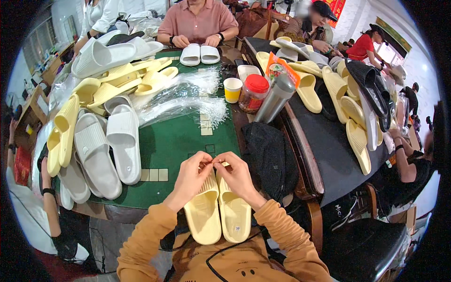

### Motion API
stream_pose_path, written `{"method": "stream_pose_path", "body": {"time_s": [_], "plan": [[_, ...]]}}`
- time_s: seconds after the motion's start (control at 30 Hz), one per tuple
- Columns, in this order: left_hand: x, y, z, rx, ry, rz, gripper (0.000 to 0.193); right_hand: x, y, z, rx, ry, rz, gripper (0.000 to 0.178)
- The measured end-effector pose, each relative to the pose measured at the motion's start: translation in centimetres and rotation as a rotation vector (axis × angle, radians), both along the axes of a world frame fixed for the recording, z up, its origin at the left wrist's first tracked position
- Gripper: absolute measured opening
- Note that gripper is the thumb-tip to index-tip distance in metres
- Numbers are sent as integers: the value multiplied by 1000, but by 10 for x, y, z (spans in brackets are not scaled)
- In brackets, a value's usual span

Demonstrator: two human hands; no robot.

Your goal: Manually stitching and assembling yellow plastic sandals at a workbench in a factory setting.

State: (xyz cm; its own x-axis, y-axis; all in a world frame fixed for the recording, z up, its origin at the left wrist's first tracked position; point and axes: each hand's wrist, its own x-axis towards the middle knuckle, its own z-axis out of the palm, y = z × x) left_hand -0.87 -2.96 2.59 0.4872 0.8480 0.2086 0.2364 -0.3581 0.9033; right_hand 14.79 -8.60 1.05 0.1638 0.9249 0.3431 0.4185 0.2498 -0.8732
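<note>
A pair of pale yellow slippers (204, 223) lies side by side at the near edge of the table, against my body, heels toward me. Over their toe ends, my left hand (191, 176) and my right hand (236, 175) meet with fingertips pinched together. What the fingers hold is too small to make out. Beyond my hands, bundles of thin clear plastic strands (183, 105) with white ends, perhaps tag fasteners, are spread over the green table mat (159, 190). Grey slippers (123, 141) are piled to the left of my hands.
More yellow slippers (112, 89) are heaped at the far left. A yellow cup (232, 90), a red-lidded jar (253, 96), a steel flask (276, 98) and a black mesh bag (268, 155) stand along the right. Opposite, a person (199, 21) handles white slippers (200, 55); other people sit around.
</note>
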Motion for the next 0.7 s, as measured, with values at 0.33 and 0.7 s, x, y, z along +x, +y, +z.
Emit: {"method": "stream_pose_path", "body": {"time_s": [0.33,0.7], "plan": [[3,0,-12,137,26,41,11,-2,-1,3,-42,32,-27,10],[8,1,-13,322,182,63,10,3,4,-7,-63,147,-32,9]]}}
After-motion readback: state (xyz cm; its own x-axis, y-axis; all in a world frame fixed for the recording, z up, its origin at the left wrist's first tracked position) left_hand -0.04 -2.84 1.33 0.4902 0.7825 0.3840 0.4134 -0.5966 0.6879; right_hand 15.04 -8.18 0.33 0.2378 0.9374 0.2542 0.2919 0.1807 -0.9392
